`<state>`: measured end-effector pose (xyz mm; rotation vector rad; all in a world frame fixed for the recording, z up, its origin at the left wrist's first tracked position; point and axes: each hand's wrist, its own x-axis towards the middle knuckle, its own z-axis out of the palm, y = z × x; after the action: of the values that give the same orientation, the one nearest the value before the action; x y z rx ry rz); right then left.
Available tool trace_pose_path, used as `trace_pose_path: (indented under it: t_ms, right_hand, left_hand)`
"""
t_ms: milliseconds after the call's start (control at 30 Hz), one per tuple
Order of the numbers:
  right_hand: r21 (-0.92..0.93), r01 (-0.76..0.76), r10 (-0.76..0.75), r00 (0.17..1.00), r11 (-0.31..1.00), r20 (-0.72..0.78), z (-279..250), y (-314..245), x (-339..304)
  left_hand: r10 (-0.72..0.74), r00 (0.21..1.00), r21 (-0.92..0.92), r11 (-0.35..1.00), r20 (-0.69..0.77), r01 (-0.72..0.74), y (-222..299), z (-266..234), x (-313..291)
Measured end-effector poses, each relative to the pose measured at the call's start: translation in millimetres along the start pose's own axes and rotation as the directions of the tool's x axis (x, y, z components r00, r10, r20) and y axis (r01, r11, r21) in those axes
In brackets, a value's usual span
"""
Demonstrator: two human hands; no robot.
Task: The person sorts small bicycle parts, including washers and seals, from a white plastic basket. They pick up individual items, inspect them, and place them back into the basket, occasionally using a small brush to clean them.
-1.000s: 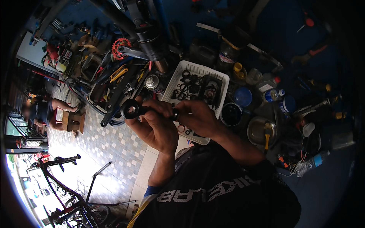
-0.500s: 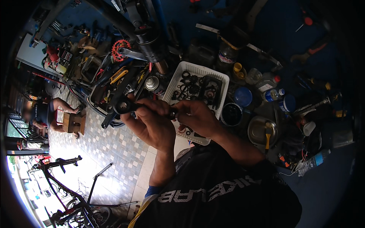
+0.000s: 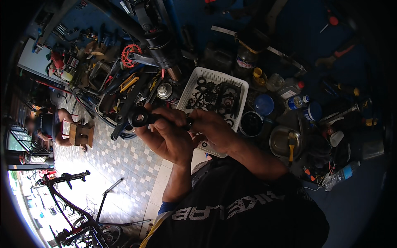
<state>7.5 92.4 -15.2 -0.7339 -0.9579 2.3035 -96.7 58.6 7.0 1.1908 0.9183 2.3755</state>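
My left hand [image 3: 171, 138] is closed round a dark arm-like part with a round eye at its end [image 3: 139, 117]. That eye sticks out to the left past my fingers. At the other end of the part, my right hand [image 3: 213, 130] pinches with thumb and fingers at a small dark piece [image 3: 189, 123]; the fingers hide most of it, so I cannot tell its kind. Both hands are held up in front of a white perforated basket [image 3: 244, 99], which contains several black rings, seals and small parts [image 3: 211, 93].
A spray can [image 3: 164, 91] stands left of the basket, near a shock-like cylinder [image 3: 165, 53]. To the right are a black-filled tub [image 3: 251, 124], bottles [image 3: 295, 102] and a metal tray [image 3: 273, 144] with a brush. A seated person [image 3: 47, 124] and a bike frame [image 3: 62, 206] are further left.
The arm-like part has shifted slightly to the right and turned a little, its eye now facing more toward me. My right fingers have moved slightly at its end; both hands keep their grip.
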Motion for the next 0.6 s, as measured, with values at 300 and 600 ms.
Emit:
trace_pose_path:
  t_ms: [300,600]
  right_hand:
    - [-0.036,0.051,-0.051,0.999,0.998,0.021,-2,4,-3]
    - [-0.152,0.151,-0.158,0.987,0.977,-0.037,4,8,-5]
  left_hand:
    - [-0.149,0.986,-0.139,0.981,-0.076,0.138,5,0,5]
    - [-0.385,0.901,-0.369,0.881,-0.199,0.295,-5,-13,18]
